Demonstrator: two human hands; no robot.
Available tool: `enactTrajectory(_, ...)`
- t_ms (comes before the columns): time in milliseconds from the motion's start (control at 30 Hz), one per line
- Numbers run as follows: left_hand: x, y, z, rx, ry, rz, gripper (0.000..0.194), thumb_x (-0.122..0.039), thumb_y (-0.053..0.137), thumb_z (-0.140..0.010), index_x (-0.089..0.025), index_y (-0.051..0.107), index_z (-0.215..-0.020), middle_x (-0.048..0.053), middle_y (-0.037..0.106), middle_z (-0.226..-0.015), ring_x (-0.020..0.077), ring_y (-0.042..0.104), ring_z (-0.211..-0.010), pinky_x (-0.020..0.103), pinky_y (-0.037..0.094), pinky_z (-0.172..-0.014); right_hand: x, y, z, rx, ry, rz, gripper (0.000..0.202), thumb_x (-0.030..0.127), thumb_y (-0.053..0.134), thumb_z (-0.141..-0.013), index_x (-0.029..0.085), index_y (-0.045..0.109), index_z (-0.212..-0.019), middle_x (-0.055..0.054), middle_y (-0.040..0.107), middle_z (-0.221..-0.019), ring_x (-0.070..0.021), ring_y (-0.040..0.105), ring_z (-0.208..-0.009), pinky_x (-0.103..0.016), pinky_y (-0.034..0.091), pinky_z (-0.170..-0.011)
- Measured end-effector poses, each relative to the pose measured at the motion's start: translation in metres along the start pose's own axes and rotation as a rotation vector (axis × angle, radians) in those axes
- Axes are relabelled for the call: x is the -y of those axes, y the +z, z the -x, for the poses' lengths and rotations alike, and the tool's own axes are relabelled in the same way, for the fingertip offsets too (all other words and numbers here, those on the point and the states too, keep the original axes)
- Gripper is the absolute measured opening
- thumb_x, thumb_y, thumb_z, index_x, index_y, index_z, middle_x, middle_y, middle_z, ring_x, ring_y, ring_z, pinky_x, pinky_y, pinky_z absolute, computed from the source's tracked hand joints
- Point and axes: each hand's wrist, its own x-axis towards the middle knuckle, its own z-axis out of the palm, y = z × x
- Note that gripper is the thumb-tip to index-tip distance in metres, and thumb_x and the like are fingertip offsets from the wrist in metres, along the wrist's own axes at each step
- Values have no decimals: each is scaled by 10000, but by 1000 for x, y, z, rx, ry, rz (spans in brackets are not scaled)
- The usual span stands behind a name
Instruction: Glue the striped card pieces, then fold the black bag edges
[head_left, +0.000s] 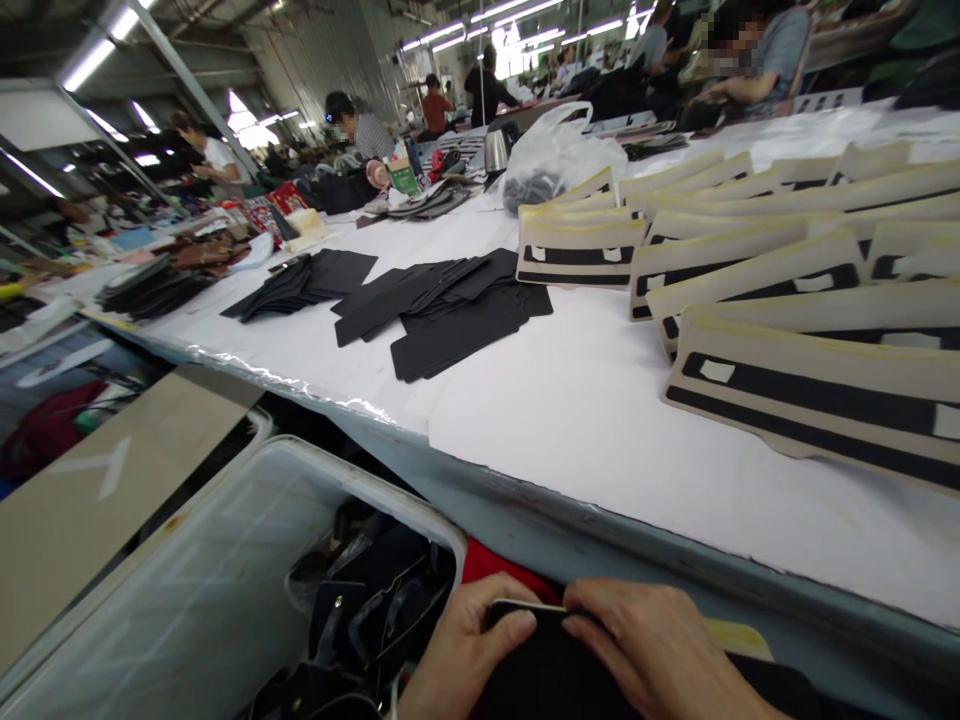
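Low in front of me, below the table edge, my left hand [474,640] pinches the upper edge of a black panel [551,665] between thumb and fingers. Along the same edge, a little to the right, my right hand [637,635] grips it too. A thin pale line shows along the panel's top edge. Its lower part runs out of the picture. Red material [506,568] shows just behind my hands. A yellow-edged piece [741,637] sticks out beyond my right wrist, partly hidden.
A white bin [300,470] with dark strapped pieces stands at the left. On the white table [592,420] lie black panels [457,305] and rows of beige panels with black strips [814,385]. A plastic bag [559,150] sits farther back. Several people work in the background.
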Motion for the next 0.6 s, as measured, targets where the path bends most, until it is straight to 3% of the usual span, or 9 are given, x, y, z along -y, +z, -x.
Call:
enactTrajectory(167, -12, 2, -6, 26, 28, -124, 228, -335, 637, -841, -152, 773, -853, 42, 742, -804, 183, 636, -783, 241, 437, -727, 4, 0, 0, 11, -23, 53, 179, 183, 514, -924, 262, 654, -847, 22, 715, -793, -216, 695, -733, -289, 385, -600)
enactTrajectory(400, -3, 0, -5, 16, 73, -207, 280, -389, 613, -846, -153, 751, -780, 24, 706, -722, 151, 593, -688, 223, 402, -641, -4, -27, 10, 145, 150, 190, 202, 198, 522, -905, 240, 690, -800, -32, 746, -818, -263, 710, -764, -305, 409, -626)
enactTrajectory(600, -1, 0, -4, 27, 67, -215, 260, -365, 600, -856, -156, 738, -786, 17, 704, -737, 145, 591, -698, 220, 397, -641, -4, -36, 16, 152, 176, 174, 193, 207, 549, -892, 258, 717, -811, -38, 757, -832, -251, 711, -785, -289, 441, -661)
